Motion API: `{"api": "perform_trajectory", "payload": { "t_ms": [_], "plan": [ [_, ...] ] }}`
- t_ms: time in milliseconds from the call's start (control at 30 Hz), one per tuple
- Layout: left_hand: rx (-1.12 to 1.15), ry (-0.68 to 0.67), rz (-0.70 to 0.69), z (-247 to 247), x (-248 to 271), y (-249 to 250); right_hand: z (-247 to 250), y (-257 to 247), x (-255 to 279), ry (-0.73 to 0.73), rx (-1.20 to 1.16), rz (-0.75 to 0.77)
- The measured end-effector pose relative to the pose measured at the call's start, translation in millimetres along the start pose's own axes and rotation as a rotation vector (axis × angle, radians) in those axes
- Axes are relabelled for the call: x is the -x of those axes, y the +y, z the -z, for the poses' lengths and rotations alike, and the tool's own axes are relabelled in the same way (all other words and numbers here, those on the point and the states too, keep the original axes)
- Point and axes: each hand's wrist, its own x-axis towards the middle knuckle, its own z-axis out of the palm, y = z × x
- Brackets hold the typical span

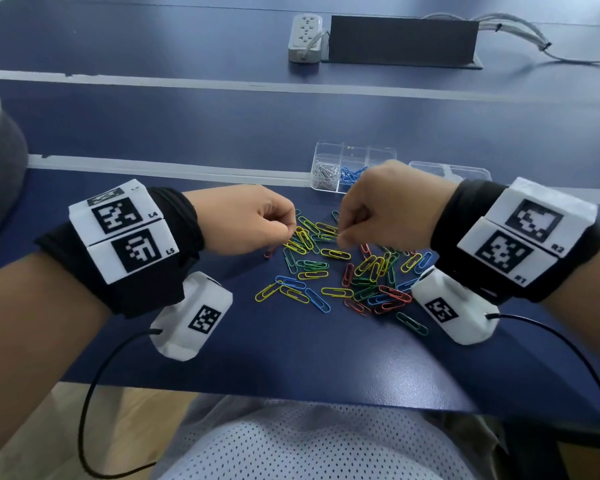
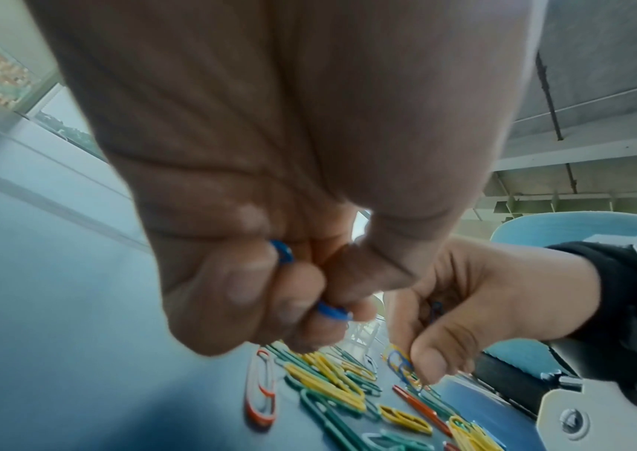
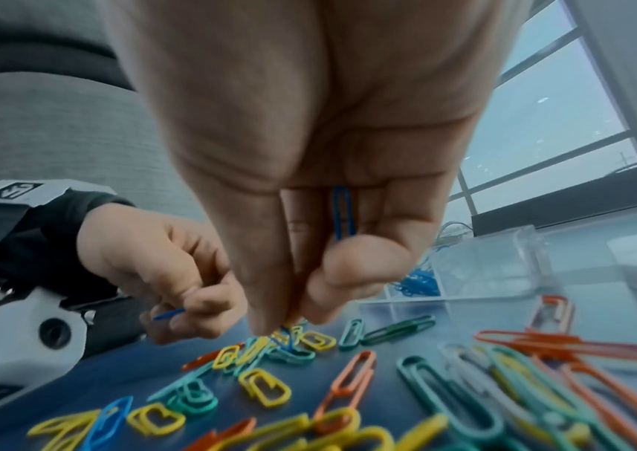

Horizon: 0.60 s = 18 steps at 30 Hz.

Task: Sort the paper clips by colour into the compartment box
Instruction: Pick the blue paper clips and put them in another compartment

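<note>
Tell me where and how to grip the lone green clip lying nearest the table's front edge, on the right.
Pinch the green clip across its two long sides near the middle, coming straight down from above. It lies flat on the table, apart from the pile, so nothing blocks either side; a fingertip may need to tip one rounded end up first.

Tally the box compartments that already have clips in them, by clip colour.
Silver clips: 1 compartment
Blue clips: 1 compartment
Total: 2 filled compartments showing in the compartment box; the right hand hides part of it.
</note>
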Motion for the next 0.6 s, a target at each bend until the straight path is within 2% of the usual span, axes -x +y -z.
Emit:
{"api": "perform_trajectory", "payload": {
  "t_ms": [200,300,367,467,600],
  "plan": [
    [-0.007,-0.058,0.007,-3,3,11,-1,15,-4,0.035,0.007,-0.117],
    [-0.085,-0.018,0.013,-5,2,11,0,13,-2,0.071,0.017,-0.071],
    [-0.154,-0.003,-0.016,-6,2,11,0,10,0,0.042,0.026,-0.034],
    [-0.214,-0.051,-0.056,-7,2,12,-4,6,1,-0.027,0.069,0.014],
    [-0.281,-0.069,-0.079,-8,-1,10,-7,3,3,-0.029,0.12,0.054]
  ]
}}
